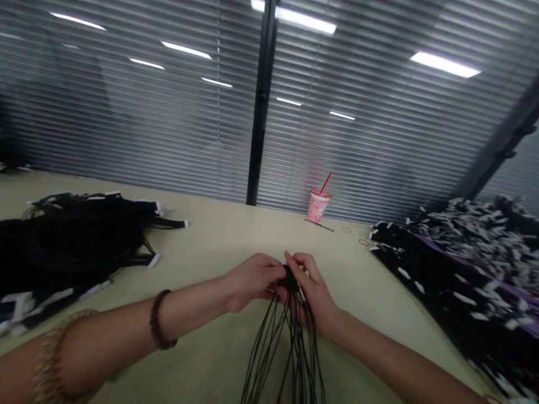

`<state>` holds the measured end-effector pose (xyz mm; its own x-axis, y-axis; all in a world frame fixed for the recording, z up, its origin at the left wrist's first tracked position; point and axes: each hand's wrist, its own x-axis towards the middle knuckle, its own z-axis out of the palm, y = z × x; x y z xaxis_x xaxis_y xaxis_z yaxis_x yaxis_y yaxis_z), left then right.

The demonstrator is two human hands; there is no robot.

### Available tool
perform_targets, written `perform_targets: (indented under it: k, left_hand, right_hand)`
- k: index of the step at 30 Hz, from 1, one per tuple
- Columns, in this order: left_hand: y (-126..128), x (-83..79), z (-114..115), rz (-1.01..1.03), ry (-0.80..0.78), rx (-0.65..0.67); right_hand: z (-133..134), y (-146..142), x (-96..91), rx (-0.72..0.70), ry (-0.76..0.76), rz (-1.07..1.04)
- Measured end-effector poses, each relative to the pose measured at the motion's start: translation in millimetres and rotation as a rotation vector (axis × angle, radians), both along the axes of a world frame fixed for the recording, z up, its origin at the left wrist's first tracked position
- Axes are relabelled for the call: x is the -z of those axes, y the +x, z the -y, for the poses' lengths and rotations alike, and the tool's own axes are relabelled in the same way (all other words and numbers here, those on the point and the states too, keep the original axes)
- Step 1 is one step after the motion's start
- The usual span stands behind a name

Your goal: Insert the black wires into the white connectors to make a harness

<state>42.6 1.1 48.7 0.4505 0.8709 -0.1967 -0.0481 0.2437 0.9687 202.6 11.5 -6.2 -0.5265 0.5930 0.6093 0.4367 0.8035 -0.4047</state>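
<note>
Both my hands meet over the middle of the pale table point(219, 235). My left hand point(248, 280) and my right hand point(309, 292) are closed together around the top of a bundle of thin black cords point(290, 348). The cords hang down from my fingers toward the bottom edge of the view. A dark bead bracelet point(156, 320) sits on my left forearm, and a lighter one lies nearer the elbow.
A heap of black cords with white tags point(71, 241) lies at the left. A large pile of similar tagged cords point(467, 264) fills the right side. A pink cup with a red straw point(318, 205) stands at the back beside loose rubber bands point(362, 242). Blinds cover the windows behind.
</note>
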Motion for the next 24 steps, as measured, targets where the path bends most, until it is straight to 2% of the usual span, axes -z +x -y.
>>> perform_targets:
  k: [10, 18, 24]
  left_hand:
    - [-0.7, -0.5, -1.1, -0.167, 0.093, -0.017]
    - [-1.6, -2.0, 0.3, -0.087, 0.056, 0.009]
    - [-2.6, 0.5, -2.1, -0.160, 0.118, 0.046]
  right_hand:
    - [2.6, 2.3, -5.4, -0.102, -0.031, 0.005]
    - [2.2, 4.0, -8.5, -0.172, -0.081, -0.049]
    - [0.2, 3.4, -3.6, -0.151, -0.066, -0.032]
